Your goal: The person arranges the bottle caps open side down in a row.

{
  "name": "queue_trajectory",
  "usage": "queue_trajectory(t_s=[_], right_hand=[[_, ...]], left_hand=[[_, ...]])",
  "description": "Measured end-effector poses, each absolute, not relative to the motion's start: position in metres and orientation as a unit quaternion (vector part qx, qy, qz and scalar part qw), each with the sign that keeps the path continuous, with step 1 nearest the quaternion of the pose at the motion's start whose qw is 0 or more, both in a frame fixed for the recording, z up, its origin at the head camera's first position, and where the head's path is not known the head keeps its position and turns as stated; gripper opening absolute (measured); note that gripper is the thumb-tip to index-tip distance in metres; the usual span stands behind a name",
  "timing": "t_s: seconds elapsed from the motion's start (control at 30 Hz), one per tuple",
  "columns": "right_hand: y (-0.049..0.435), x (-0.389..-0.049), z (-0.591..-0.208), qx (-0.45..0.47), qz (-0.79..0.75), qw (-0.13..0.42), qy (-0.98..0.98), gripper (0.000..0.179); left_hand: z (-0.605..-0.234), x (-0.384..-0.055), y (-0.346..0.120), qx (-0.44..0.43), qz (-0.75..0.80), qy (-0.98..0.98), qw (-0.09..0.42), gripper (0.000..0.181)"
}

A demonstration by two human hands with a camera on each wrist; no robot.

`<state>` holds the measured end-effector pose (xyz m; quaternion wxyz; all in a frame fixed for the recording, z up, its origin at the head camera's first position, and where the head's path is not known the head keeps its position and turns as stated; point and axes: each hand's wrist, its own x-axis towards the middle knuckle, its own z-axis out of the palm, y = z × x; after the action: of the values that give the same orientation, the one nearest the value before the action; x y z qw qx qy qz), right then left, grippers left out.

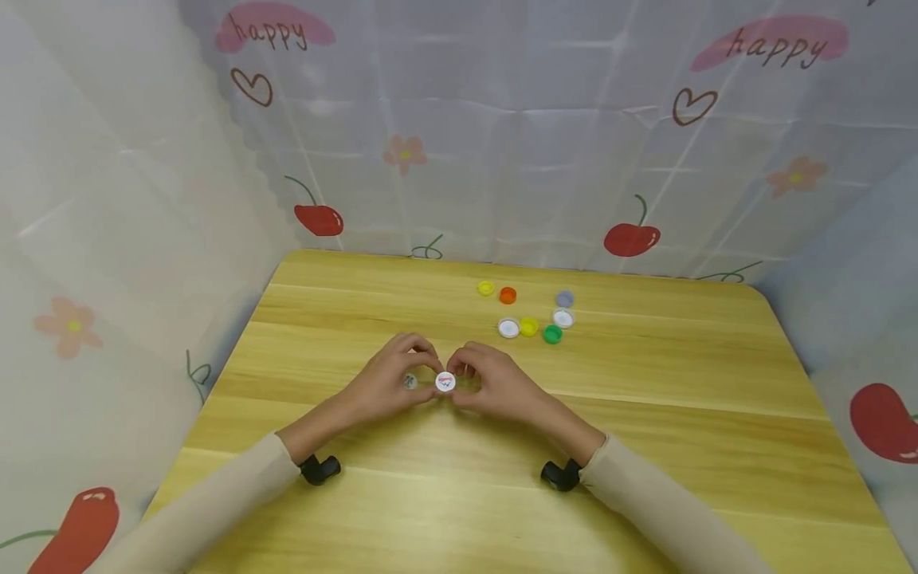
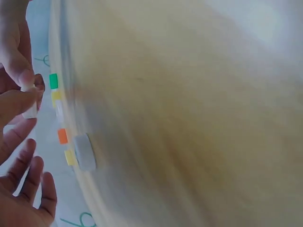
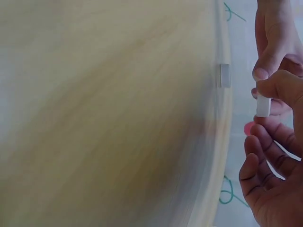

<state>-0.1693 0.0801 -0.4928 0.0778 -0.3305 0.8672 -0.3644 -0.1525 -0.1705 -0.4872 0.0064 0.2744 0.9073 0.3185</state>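
A small white round cap (image 1: pixel 445 382) with a printed picture on top is held above the table between both hands. My left hand (image 1: pixel 393 376) pinches it from the left, thumb and finger at its rim. From the other side my right hand (image 1: pixel 500 386) pinches it too. The right wrist view has the cap (image 3: pixel 263 106) edge-on, raised off the wood, and the left wrist view has it (image 2: pixel 30 109) partly behind a thumb. A second pale disc (image 1: pixel 410 382) with a dark print lies on the table, seen through the curve of the left fingers.
Farther back on the wooden table (image 1: pixel 681 375) lie small round caps: yellow (image 1: pixel 485 288), orange (image 1: pixel 508 296), greyish (image 1: pixel 564 299), white (image 1: pixel 562 319), another white (image 1: pixel 508 328), another yellow (image 1: pixel 528 327) and green (image 1: pixel 552 334). A printed curtain (image 1: pixel 502 183) hangs behind.
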Motion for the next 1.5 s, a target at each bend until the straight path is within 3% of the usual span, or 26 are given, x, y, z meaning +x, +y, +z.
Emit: queue_trajectory(t_s=[0.6, 1.23, 1.5], right_hand=[[0.049, -0.178, -0.497, -0.349, -0.253, 0.083, 0.899, 0.022], [0.049, -0.181, -0.498, -0.347, -0.274, 0.111, 0.89, 0.026], [0.068, -0.186, -0.497, -0.331, -0.29, 0.116, 0.89, 0.038]], left_hand=[[-0.494, -0.153, -0.181, 0.25, 0.225, 0.941, 0.035, 0.02], [-0.498, -0.154, -0.183, 0.236, 0.24, 0.939, 0.063, 0.025], [-0.496, -0.154, -0.182, 0.245, 0.239, 0.938, 0.055, 0.039]])
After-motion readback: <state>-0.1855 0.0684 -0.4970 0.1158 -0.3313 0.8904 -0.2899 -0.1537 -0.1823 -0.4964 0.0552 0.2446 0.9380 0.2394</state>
